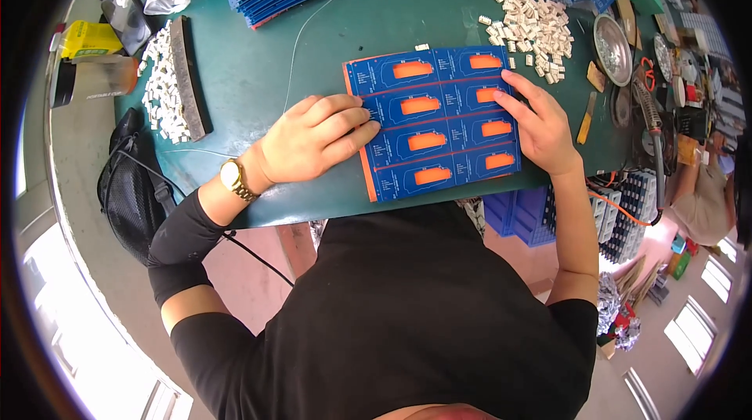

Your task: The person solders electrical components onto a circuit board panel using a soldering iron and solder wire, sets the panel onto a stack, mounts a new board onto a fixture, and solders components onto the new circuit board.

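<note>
A heap of small white plastic connectors [162,83] lies at the far left of the dark green counter [251,83], beside a long dark strip [189,79]. The left hand [313,138] rests flat, fingers extended, grip apart, on the left edge of the blue rectangular circuit panel with orange cut-outs [432,122], which lies flat at the counter's near edge. The right hand [543,126] presses the panel's right edge, grip apart. A second connector heap [531,28] lies beyond.
</note>
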Motion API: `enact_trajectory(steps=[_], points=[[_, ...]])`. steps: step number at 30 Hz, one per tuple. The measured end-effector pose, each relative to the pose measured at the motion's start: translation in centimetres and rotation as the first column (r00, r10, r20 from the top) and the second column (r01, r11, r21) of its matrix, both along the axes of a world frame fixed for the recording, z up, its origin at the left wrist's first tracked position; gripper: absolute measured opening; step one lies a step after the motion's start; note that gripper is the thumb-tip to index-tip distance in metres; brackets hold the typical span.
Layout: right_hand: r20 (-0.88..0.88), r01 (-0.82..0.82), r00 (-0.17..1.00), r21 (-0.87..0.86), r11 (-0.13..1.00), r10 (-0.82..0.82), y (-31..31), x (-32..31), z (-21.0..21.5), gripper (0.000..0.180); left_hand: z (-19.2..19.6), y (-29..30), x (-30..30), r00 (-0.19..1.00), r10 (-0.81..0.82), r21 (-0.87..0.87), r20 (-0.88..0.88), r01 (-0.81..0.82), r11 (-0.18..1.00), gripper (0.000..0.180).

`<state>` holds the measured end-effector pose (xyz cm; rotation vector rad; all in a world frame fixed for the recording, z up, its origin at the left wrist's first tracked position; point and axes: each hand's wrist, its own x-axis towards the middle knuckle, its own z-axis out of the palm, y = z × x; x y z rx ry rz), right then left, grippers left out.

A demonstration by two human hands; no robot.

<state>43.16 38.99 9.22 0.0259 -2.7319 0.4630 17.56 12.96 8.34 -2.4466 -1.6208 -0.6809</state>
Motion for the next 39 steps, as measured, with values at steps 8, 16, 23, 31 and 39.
enact_trajectory(steps=[8, 16, 23, 31, 39], points=[[-0.001, 0.048, 0.999, 0.028, 0.998, -0.048, -0.9, 0.3, 0.1, 0.034, -0.1, -0.1, 0.0, 1.0, 0.012, 0.02, 0.012, -0.012, 1.0, 0.036], [-0.12, 0.092, 0.99, 0.107, 0.99, -0.079, -1.6, -0.3, 1.7, 0.037, 0.1, -0.3, 0.1, 1.0, 0.016, 0.03, -0.006, -0.016, 0.999, 0.036], [0.039, -0.121, 0.992, 0.033, 0.992, 0.12, -8.0, -1.8, 3.0, 0.025, -0.1, -0.3, 0.1, 1.0, -0.009, 0.014, 0.008, 0.009, 1.0, 0.037], [0.118, -0.223, 0.967, -0.041, 0.974, 0.226, -9.3, -2.2, 3.1, 0.02, 0.0, 0.2, -0.3, 0.999, -0.026, 0.041, 0.036, 0.025, 0.999, 0.037], [-0.233, 0.089, 0.957, -0.326, 0.941, -0.171, -6.2, 2.4, 3.2, 0.023, 2.7, 1.0, -0.9, 0.963, -0.009, -0.228, 0.269, 0.073, 0.971, 0.046]])
